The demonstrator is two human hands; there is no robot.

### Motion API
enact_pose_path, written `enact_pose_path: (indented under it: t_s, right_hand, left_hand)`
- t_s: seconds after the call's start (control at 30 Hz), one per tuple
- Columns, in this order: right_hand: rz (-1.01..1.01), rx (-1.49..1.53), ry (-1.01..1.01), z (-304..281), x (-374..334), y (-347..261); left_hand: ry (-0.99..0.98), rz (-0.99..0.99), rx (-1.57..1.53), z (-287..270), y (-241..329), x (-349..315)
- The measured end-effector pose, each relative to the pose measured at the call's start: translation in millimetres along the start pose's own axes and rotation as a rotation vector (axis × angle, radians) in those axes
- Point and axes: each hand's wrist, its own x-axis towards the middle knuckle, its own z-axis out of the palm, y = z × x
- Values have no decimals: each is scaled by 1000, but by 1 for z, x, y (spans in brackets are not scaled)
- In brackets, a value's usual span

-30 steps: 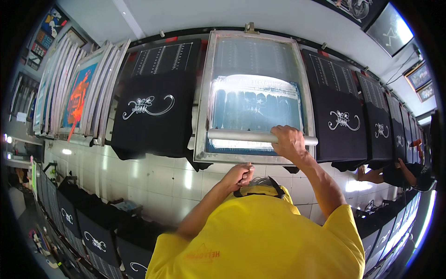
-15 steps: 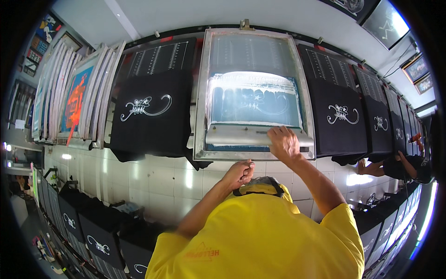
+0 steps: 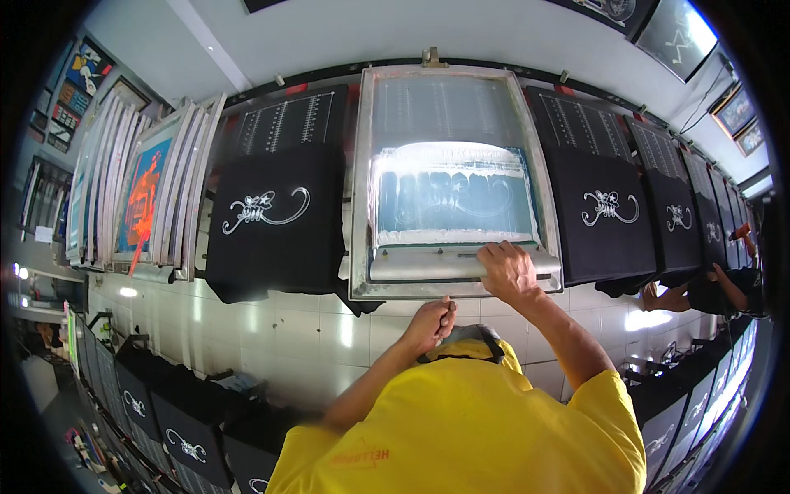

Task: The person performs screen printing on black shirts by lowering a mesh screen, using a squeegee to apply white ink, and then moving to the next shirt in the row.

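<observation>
My right grip [image 3: 508,270] is closed around the silver squeegee [image 3: 420,263], which lies across the frame [image 3: 362,206] at its six o'clock end. My left grip [image 3: 430,325] is curled into a fist just outside the frame, also at six. White ink [image 3: 453,155] makes a ragged band across the mesh [image 3: 444,107]; a curling design shows faintly below it. With the frame as my dial, a black shirt [image 3: 276,255] with a white print lies at nine o'clock, its board [image 3: 288,119] ruled with pale lines, and more printed shirts [image 3: 605,247] run off at three. Past nine stand screens [image 3: 148,185], packed upright. Glossy tiles [image 3: 313,333] shine at seven, pictures [image 3: 736,115] hang near three, and another person [image 3: 728,288] is at four.
</observation>
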Motion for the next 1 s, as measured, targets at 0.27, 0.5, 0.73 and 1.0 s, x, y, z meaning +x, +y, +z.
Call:
enact_pose_path:
  t_s: [0.27, 0.5, 0.73, 1.0]
  right_hand:
    - [-3, -8, 23, 2, -3, 5]
    - [-50, 8, 127, -21, -13, 19]
    - [125, 16, 97, -13, -54, 60]
    - [201, 48, 25, -19, -47, 57]
  left_hand:
    - [620, 1181, 2059, 39, 125, -81]
    - [370, 693, 2196, -9, 142, -46]
    - [525, 786, 2188, -10, 116, -33]
    - [558, 865, 2115, -17, 123, -33]
